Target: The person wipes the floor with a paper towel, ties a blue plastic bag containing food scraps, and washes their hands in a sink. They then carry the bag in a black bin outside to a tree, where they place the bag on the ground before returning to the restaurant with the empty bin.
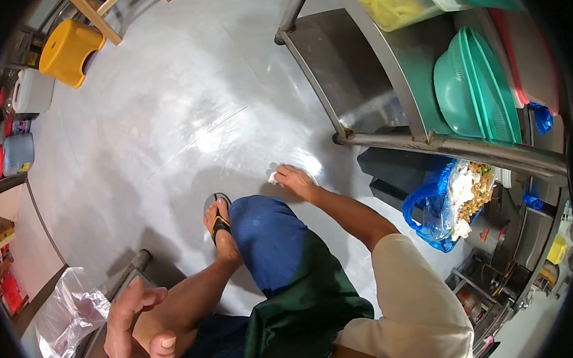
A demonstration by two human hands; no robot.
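My right hand reaches down to the grey floor, its fingers closed on a small white piece, perhaps tissue or paper. It is right of my sandalled foot and beyond my knee in blue cloth. At the lower left, close to the camera, my left hand is raised with its fingers apart and curved, and nothing shows between them. A clear plastic bag lies just left of it, beside a metal edge.
A metal shelf at the right holds green baskets and a tub of yellow pieces. Below it hangs a blue bag with food scraps. A yellow stool and jugs stand at the upper left.
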